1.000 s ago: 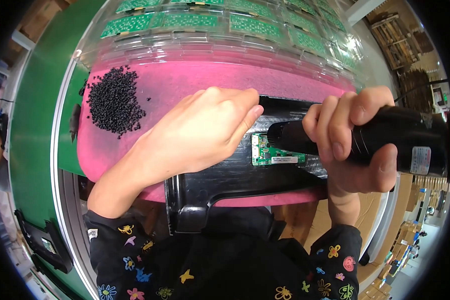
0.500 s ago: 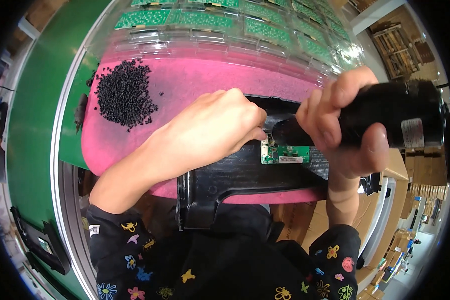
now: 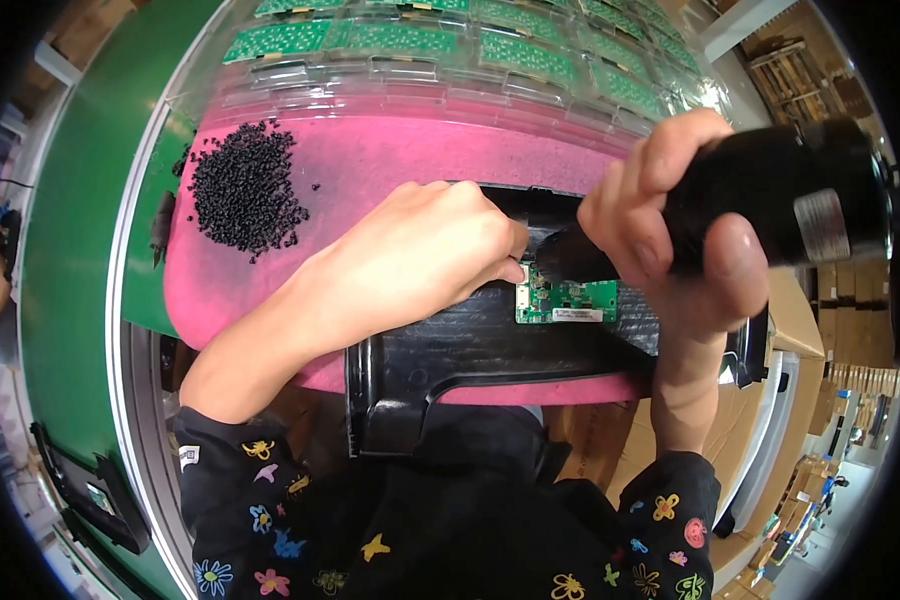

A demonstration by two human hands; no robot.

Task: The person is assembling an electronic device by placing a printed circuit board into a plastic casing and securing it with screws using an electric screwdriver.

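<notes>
A long black plastic housing (image 3: 470, 350) lies across a pink foam mat (image 3: 390, 165), with a small green circuit board (image 3: 568, 301) set into it. My left hand (image 3: 420, 255) rests on the housing, fingertips pinched at the board's left edge. My right hand (image 3: 675, 235) grips a thick black electric screwdriver (image 3: 770, 195), whose tip points down at the board's upper left corner. Whether a screw sits under the tip is hidden.
A heap of small black screws (image 3: 242, 190) lies on the mat's left part. Clear plastic trays with green circuit boards (image 3: 450, 45) line the far side. A green conveyor belt (image 3: 70, 200) runs on the left. Cardboard boxes (image 3: 850, 340) stand at the right.
The screwdriver has tilted up and to the right in my right hand, its tip staying at the board. My left hand stayed put at the board's left edge.
</notes>
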